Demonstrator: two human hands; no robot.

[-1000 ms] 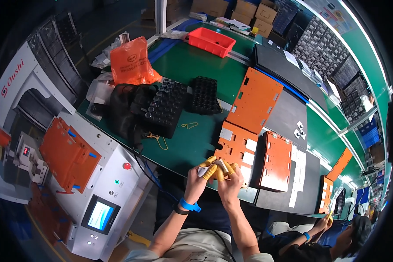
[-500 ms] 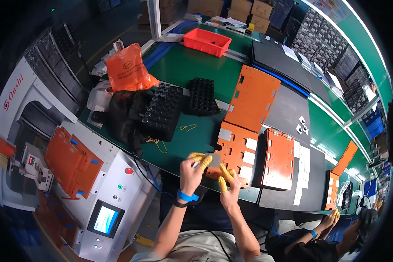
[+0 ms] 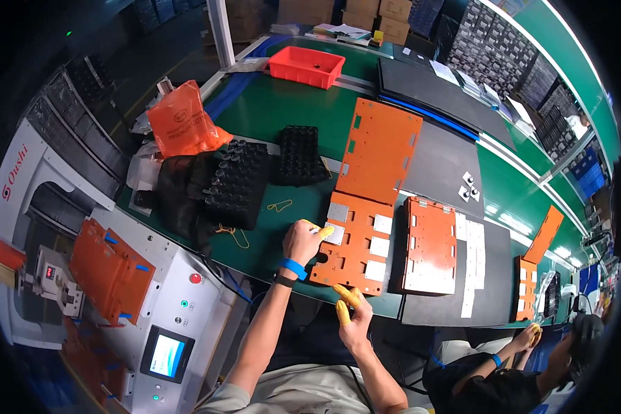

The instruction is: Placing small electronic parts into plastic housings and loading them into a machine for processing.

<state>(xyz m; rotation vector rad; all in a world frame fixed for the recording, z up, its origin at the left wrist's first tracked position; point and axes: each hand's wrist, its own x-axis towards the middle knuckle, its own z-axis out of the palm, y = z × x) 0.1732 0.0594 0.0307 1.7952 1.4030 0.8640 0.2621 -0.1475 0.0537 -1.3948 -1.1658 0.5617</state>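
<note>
An orange hinged fixture lies unfolded on the bench, its lid (image 3: pixel 378 155) laid back and its slotted base (image 3: pixel 348 257) nearest me. Over the base's left side, my left hand (image 3: pixel 305 241) has its yellow finger cots closed at a small grey plate (image 3: pixel 334 235). That plate sits at a pocket below another grey plate (image 3: pixel 337 212); its left edge is hidden by my fingers. White plates (image 3: pixel 379 246) fill the pockets along the right side. My right hand (image 3: pixel 355 323), also in yellow cots, hovers before the base's front edge, thumb and forefinger apart, holding nothing visible.
A second orange fixture (image 3: pixel 430 246) stands on my right, beside white strips (image 3: pixel 470 262) on a black mat. Black trays (image 3: pixel 299 155) and an orange bag (image 3: pixel 186 121) lie left, a red bin (image 3: pixel 306 67) behind. A machine (image 3: pixel 165 324) flanks me; a co-worker (image 3: pixel 517 359) sits right.
My left hand has carried the small grey plate from the base's front up to a left-side pocket. My right hand has drawn back toward me. The view has shifted slightly.
</note>
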